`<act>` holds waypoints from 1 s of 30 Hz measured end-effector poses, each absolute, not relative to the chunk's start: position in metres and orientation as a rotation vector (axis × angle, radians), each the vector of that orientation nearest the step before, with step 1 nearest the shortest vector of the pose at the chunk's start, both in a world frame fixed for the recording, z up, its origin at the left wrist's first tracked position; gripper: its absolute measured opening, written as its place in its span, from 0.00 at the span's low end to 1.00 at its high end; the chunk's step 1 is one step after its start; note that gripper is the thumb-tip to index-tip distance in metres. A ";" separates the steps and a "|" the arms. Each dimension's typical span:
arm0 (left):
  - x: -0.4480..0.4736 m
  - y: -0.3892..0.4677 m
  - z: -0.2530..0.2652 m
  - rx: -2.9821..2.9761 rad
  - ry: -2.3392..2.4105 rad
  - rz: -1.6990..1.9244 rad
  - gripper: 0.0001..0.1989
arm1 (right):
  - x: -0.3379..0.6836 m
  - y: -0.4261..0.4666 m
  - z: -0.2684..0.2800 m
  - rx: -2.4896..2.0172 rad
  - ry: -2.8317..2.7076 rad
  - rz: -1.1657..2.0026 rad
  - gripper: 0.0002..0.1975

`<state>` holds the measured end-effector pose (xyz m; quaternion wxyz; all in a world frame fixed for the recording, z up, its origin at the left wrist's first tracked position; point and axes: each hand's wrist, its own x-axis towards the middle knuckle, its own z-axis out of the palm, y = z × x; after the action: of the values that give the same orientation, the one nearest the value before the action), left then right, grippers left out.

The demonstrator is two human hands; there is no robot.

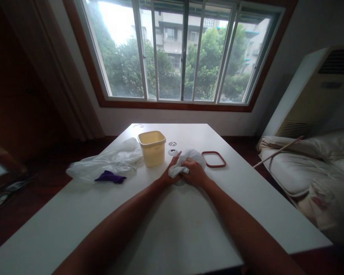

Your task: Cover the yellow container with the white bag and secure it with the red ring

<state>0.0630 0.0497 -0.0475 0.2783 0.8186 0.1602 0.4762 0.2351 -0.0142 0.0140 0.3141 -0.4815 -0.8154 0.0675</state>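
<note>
Over the middle of the white table, a bunched white plastic bag (190,154) is between my two hands. My right hand (197,172) is closed on the gathered bag, its fingers curled over the top. From the other side, my left hand (173,166) grips the bag; a finger sticks up past it, and its remaining fingers are partly hidden by the plastic. To the left of my hands stands an upright pale yellow plastic bin (153,152). A reddish-brown rounded square ring (214,159) lies flat to their right.
A crumpled clear plastic bag (114,160) lies left of the bin, with a purple bundle (110,177) at its near edge. Two round metallic pieces (172,152) are beyond my hands. Right of the table (263,214) are a light sofa (286,168) and a thin stick (278,152).
</note>
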 end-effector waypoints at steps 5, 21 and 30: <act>0.064 0.040 -0.037 2.365 0.511 1.133 0.55 | 0.242 -0.006 0.007 -1.283 -2.114 0.223 0.07; 0.061 0.038 -0.033 2.457 0.655 1.137 0.54 | 0.226 -0.008 -0.004 -1.133 -1.928 0.678 0.15; 0.069 0.039 -0.034 2.460 0.706 1.135 0.56 | 0.235 -0.002 -0.002 -1.121 -1.864 0.591 0.06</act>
<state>0.0694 0.0389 -0.0344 0.1704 0.8658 0.2484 0.3995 0.2345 -0.0020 -0.0016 0.4293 -0.4492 -0.7469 0.2368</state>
